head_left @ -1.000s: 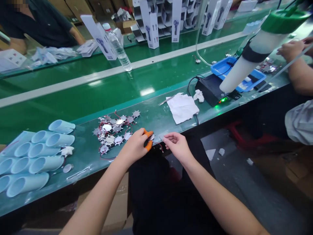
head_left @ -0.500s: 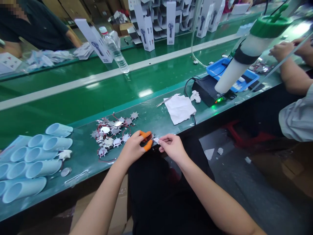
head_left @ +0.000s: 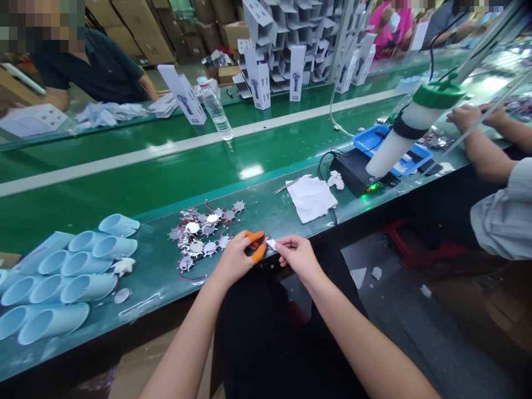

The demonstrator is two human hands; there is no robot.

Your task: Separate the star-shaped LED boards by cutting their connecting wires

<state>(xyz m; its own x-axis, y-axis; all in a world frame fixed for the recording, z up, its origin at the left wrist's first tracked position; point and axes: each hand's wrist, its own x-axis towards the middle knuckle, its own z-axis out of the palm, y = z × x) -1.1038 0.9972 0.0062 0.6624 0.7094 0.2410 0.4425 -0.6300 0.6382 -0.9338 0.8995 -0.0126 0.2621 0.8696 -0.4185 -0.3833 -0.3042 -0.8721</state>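
Note:
At the table's front edge, my left hand (head_left: 238,256) wears orange finger covers (head_left: 258,254) on its thumb and a finger. Those fingers are closed on a small round metal part, mostly hidden by the fingers. From the right, my right hand (head_left: 300,256) pinches a small folded piece of white tissue (head_left: 271,244) against that part. Left of my hands lies a pile of silver toothed discs (head_left: 212,218) with red wires. Beyond my hands, a white tissue sheet (head_left: 311,198) lies flat, with tweezers (head_left: 286,185) at its left corner.
Light blue tubes (head_left: 89,287) lie in rows at the left, near a loose disc (head_left: 122,295). A black device (head_left: 352,175), a tilted green-capped cylinder (head_left: 401,130) and a blue tray (head_left: 419,158) stand at the right. A water bottle (head_left: 216,111) stands farther back. Co-worker's hands (head_left: 467,117) work at the right.
The view has shifted, so the scene sits lower and mostly farther right. My hands stay together at the table edge, the tissue still held against the metal part.

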